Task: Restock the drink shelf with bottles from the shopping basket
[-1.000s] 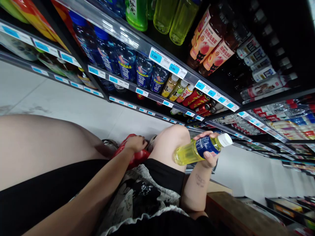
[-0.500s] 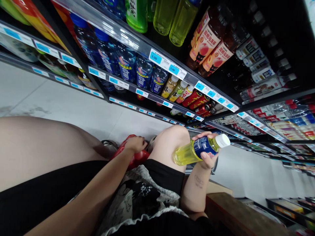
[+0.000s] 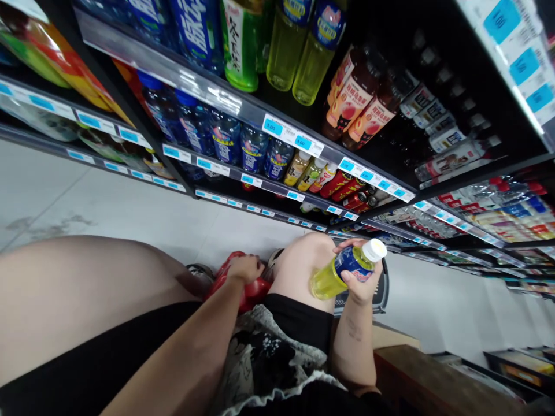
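My right hand (image 3: 363, 282) is wrapped round a drink bottle (image 3: 328, 279) of clear yellow liquid with a dark blue label and a white cap. The bottle tilts, cap up to the right, its base by my bare knee (image 3: 299, 260). Lower and further left, my left hand (image 3: 246, 268) lies closed on a glossy red bag (image 3: 255, 293) between my legs; its fingertips are partly hidden. Similar yellow bottles (image 3: 316, 63) stand on the shelf above, beside a green bottle (image 3: 240, 52) and peach-labelled tea bottles (image 3: 358, 101).
Black shelving with a price-tag rail (image 3: 295, 138) runs across in front, holding blue-capped bottles (image 3: 223, 136) and small bottles lower down. A dark grey basket or cart part (image 3: 380, 289) is behind my right hand. A brown box-like edge (image 3: 429, 375) lies at lower right, on the pale floor (image 3: 437, 294).
The view has tipped upward, so the shelves and my body appear lower. The bottle in my right hand has shifted slightly left and turned more upright. My left hand stays on the red bag.
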Demonstrator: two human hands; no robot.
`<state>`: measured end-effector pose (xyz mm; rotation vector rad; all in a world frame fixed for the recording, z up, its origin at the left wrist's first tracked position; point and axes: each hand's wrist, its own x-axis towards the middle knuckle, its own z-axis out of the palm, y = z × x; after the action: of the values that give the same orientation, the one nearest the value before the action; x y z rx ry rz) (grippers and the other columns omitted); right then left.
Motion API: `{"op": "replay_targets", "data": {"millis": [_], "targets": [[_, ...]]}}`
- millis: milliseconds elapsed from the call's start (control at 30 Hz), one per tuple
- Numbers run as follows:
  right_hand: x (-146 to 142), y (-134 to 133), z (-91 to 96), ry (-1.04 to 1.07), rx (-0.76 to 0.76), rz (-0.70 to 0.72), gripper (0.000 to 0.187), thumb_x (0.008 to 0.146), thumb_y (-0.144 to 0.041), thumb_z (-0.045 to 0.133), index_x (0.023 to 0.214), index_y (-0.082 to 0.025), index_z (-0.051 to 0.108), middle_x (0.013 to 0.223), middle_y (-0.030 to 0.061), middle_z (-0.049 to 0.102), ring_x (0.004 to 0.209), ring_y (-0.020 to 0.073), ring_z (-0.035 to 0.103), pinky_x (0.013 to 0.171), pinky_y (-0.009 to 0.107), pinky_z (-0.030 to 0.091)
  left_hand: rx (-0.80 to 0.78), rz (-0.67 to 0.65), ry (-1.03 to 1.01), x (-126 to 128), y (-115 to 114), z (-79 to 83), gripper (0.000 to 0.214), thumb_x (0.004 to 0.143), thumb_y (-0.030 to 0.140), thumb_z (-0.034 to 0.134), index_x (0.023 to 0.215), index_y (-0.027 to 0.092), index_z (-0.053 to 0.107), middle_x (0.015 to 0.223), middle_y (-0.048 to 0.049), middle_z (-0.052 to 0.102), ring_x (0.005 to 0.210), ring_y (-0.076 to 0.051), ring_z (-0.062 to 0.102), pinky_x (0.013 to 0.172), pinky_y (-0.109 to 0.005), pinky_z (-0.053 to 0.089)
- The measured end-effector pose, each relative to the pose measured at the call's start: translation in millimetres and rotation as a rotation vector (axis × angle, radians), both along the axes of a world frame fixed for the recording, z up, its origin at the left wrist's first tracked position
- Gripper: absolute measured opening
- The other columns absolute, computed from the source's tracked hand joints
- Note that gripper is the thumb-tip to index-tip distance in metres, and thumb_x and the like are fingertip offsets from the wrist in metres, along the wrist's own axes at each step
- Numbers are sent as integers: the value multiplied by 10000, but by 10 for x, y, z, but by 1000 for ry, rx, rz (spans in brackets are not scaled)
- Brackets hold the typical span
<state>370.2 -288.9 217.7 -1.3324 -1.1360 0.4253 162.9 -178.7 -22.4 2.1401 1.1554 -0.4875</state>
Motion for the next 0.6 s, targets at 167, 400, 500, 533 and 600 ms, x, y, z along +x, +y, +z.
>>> {"op": "replay_targets", "data": {"millis": [167, 400, 500, 533, 600], "targets": [[-82, 102, 60, -75, -102, 7, 452, 758, -393, 822, 1131, -204, 647, 1006, 87, 718, 850, 264, 722, 750, 409, 612, 4, 7, 2, -34, -3, 35, 444, 989, 328, 419, 1135, 91, 764, 1175, -229, 745, 1123, -324, 709, 979, -413, 527], [-491, 597, 170, -507, -434, 68, 360, 649, -254, 765, 1000, -225, 692, 868, 5, 737, 761, 214, 686, 723, 312, 576, -36, 52, -9, -76, -7, 54, 476, 981, 320, 389, 1184, 95, 756, 1203, -225, 739, 1145, -346, 708, 980, -444, 546], [-634, 869, 281, -548, -456, 231, 361, 612, -195, 734, 967, -237, 683, 908, 0, 744, 767, 207, 694, 667, 280, 557, -59, 63, -10, -106, -10, 48, 484, 971, 320, 382, 1188, 97, 753, 1219, -227, 732, 1156, -351, 700, 999, -461, 537], [-650, 965, 329, -541, -420, 265, 369, 609, -193, 735, 971, -238, 679, 927, 5, 743, 776, 208, 697, 670, 280, 560, -67, 66, -17, -116, -14, 37, 486, 968, 321, 378, 1196, 105, 749, 1231, -227, 726, 1169, -351, 692, 1009, -465, 529], [-649, 1179, 439, -498, -300, 284, 395, 631, -204, 752, 1016, -240, 668, 962, 16, 732, 807, 213, 700, 720, 302, 580, -83, 74, -34, -135, -26, 3, 492, 961, 326, 370, 1230, 132, 733, 1267, -219, 711, 1207, -352, 670, 1035, -473, 512]]}}
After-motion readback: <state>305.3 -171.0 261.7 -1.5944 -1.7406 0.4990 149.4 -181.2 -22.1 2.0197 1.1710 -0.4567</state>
